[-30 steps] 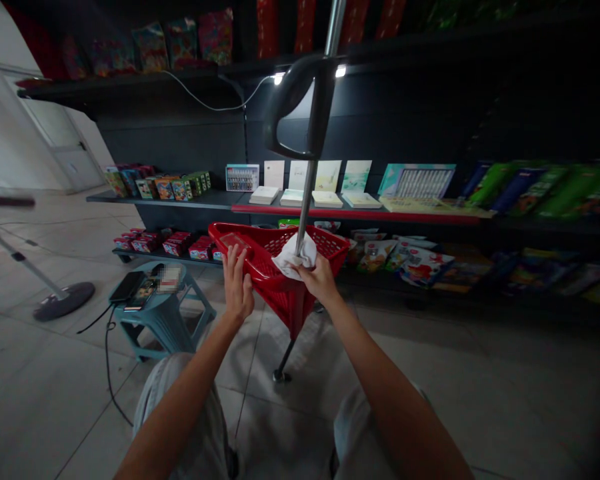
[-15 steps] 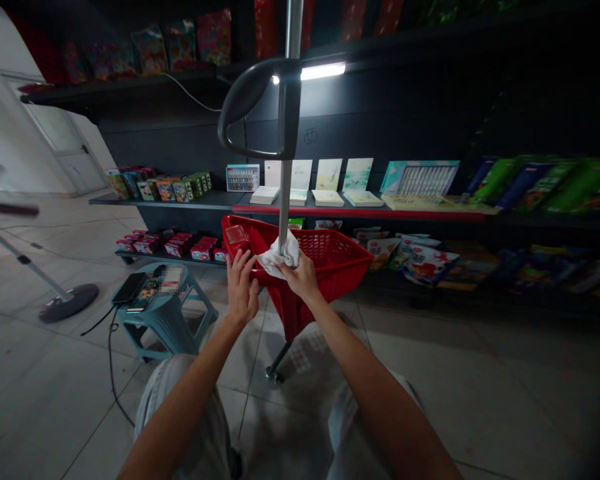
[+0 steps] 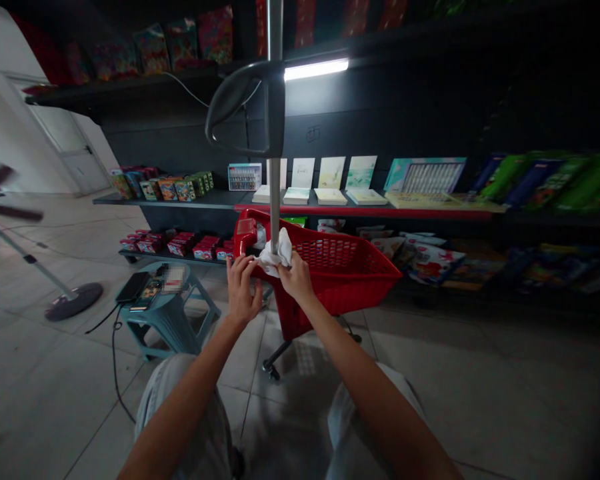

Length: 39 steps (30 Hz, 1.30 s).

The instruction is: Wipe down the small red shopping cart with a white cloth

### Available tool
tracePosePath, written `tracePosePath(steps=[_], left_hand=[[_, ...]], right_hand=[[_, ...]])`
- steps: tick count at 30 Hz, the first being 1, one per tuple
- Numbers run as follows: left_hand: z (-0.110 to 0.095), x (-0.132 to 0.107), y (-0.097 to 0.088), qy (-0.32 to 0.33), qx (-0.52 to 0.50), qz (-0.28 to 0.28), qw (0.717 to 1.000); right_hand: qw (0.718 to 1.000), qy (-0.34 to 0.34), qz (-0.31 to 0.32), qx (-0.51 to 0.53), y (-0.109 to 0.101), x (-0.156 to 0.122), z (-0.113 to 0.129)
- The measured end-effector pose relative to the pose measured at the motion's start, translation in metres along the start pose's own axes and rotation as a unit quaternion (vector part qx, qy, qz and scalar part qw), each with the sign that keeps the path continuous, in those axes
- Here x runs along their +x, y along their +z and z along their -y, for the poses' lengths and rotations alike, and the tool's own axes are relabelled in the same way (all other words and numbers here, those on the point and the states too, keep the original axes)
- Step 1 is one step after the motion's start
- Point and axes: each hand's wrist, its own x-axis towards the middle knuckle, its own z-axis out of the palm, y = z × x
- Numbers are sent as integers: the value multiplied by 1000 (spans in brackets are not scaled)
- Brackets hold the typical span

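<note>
A red plastic shopping basket (image 3: pixel 350 273) on a wheeled frame stands in front of my knees. A metal pole (image 3: pixel 275 193) rises from its near end to a black loop handle (image 3: pixel 240 107). My right hand (image 3: pixel 294 275) is closed on a white cloth (image 3: pixel 278 252), pressed against the foot of the pole. To the left, my left hand (image 3: pixel 243 288) grips the basket's near rim with curled fingers.
A teal plastic stool (image 3: pixel 173 313) at the left carries a phone (image 3: pixel 131 287) and small items, with a cable trailing on the tiled floor. A fan stand (image 3: pixel 73 300) is further left. Dark shelves (image 3: pixel 360 203) of books and boxes run behind the basket.
The basket has swung round, its far end now pointing right, and the pole has shifted left to near upright. Both hands moved left with it, still on cloth and rim.
</note>
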Motion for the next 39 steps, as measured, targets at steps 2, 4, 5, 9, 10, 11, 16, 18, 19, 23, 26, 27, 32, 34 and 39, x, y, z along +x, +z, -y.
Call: tracePosePath(steps=[2, 4, 5, 9, 10, 11, 16, 18, 19, 23, 26, 27, 32, 34, 39], left_hand=[[0, 0, 2, -1, 6, 16, 1000], [-1, 1, 3, -5, 18, 39, 999], [-2, 2, 4, -10, 28, 51, 998], [-3, 5, 5, -43, 86, 78, 992], [-3, 6, 5, -50, 100, 84, 990], [-2, 6, 6, -56, 112, 89, 988], [4, 10, 8, -70, 142, 95, 983], [8, 12, 9, -75, 144, 90, 983], [10, 13, 9, -77, 145, 90, 982], [21, 14, 8, -85, 154, 95, 980], [27, 14, 7, -83, 164, 99, 978], [29, 14, 7, -82, 167, 101, 977], [36, 15, 1, -71, 184, 114, 974], [40, 15, -2, -66, 189, 123, 972], [47, 14, -7, -70, 184, 145, 970]], right_hand=[[1000, 2, 12, -10, 1, -3, 0], [999, -4, 27, -23, -1, -5, -1], [999, -9, 36, -30, -2, -6, -1], [995, -39, 73, -57, -10, -11, -2], [993, -49, 83, -62, -13, -12, -3], [992, -59, 91, -67, -15, -14, -4], [985, -74, 114, -102, -27, -22, -18], [984, -64, 120, -118, -35, -26, -30], [982, -56, 126, -128, -40, -27, -36], [973, -16, 160, -168, -62, -33, -63], [966, 5, 172, -192, -76, -36, -80], [965, 8, 172, -198, -80, -37, -85], [958, 23, 178, -225, -95, -40, -106], [954, 31, 186, -234, -103, -40, -114], [942, 49, 200, -265, -127, -39, -139]])
